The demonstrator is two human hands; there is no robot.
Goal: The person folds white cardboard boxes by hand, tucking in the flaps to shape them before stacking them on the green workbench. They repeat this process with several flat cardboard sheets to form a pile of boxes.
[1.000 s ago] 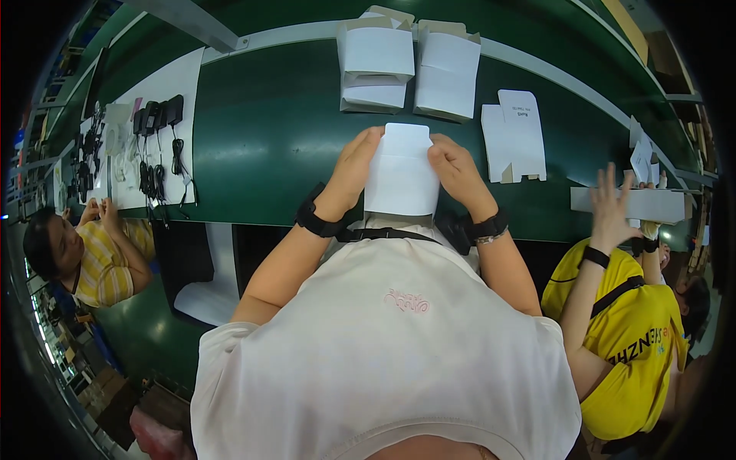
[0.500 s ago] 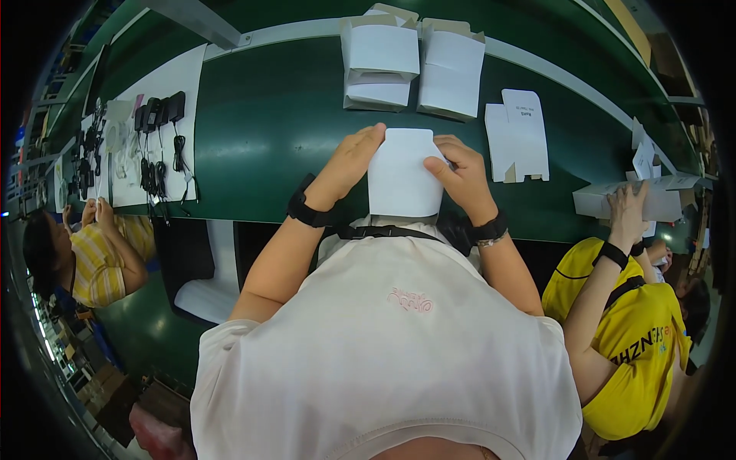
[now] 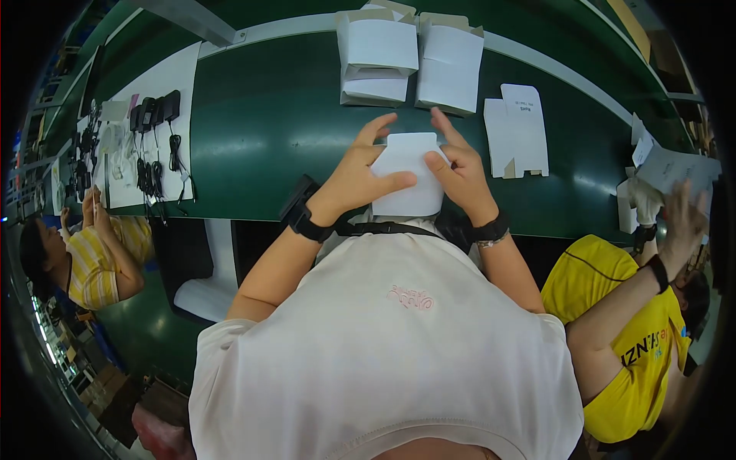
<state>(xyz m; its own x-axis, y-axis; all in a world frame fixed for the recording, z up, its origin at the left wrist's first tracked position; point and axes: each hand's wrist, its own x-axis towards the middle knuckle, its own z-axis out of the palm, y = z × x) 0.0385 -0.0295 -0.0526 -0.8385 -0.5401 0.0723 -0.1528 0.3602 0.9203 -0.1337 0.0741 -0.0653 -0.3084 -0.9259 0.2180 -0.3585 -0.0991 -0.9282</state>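
Observation:
A small white cardboard box (image 3: 406,201) is held in front of my chest at the near edge of the green table. At its left side is my left hand (image 3: 359,172), thumb lying across the white face and the other fingers reaching past the far left corner. My right hand (image 3: 464,172) grips the opposite side, its thumb pressed on the face near the far right corner and one finger pointing away. The far end has a rounded flap edge. Whatever lies under the box is hidden.
Several white boxes (image 3: 379,50) stand at the table's back. A flat, unfolded white carton (image 3: 517,134) lies to the right. On the left, black power adapters (image 3: 157,111) with cables rest on a white sheet (image 3: 180,77). One person sits on each side; the right one handles a white carton (image 3: 675,170).
My left thumb has come over onto the box's face, and my fingers on both sides have spread outward. On the right, the co-worker's hand has moved right, near a raised white carton.

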